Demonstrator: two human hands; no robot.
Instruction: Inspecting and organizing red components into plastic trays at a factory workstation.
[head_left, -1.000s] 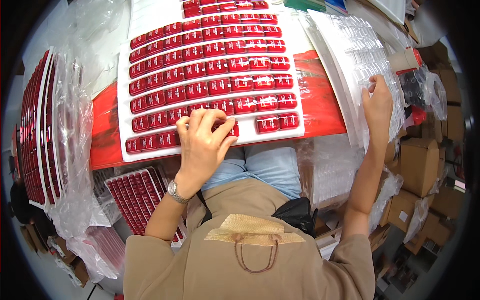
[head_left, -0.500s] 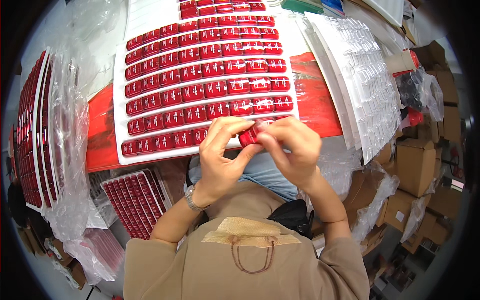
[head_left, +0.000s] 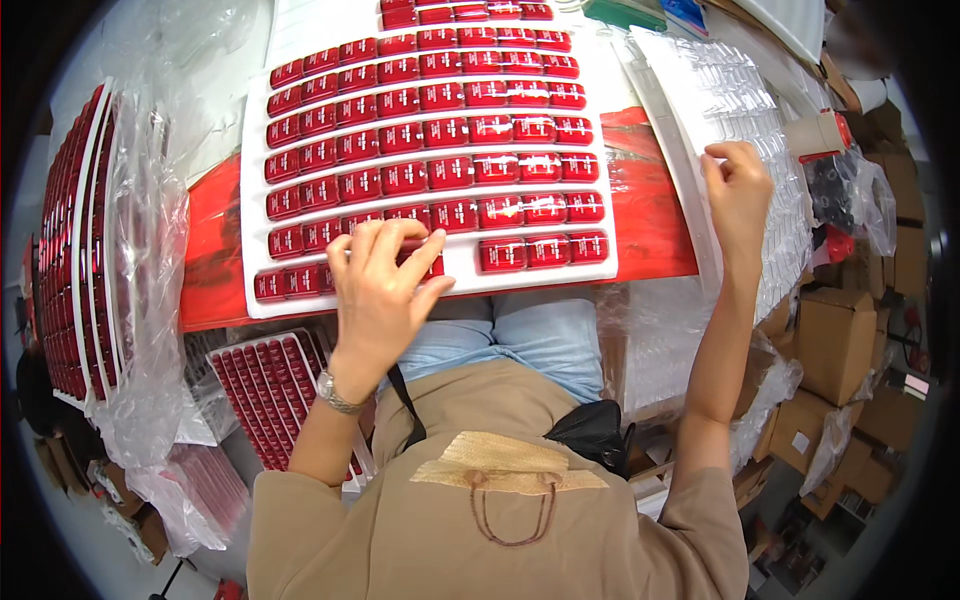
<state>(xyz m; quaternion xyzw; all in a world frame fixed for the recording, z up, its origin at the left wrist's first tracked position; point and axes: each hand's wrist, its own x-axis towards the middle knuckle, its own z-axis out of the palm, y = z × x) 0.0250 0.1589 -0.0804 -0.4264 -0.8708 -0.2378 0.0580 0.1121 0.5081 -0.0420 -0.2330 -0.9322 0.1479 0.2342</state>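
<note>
A white tray [head_left: 258,235] lies on the table in front of me, filled with rows of small glossy red containers with pale print. My left hand [head_left: 385,275] reaches over its front row, with index finger and thumb around one red container [head_left: 435,267], which still sits in the tray. To the right of that container is a bare slot [head_left: 463,256]. My right hand [head_left: 738,190] is raised at the right over a stack of white sheets with clear plastic pieces [head_left: 735,105]. Its thumb and index finger are pinched together; whatever they may hold is too small to tell.
Red covering [head_left: 650,190] shows under the tray. Upright trays of red containers in plastic wrap [head_left: 75,250] stand at the left, and another filled tray [head_left: 262,395] is below the table. Cardboard boxes [head_left: 833,335] pile up at the right. A tape roll [head_left: 815,137] lies far right.
My hands have parted from the red container they held together. The left went to the tray's front row, the right out to the clear pieces. Three containers now show at the row's right end.
</note>
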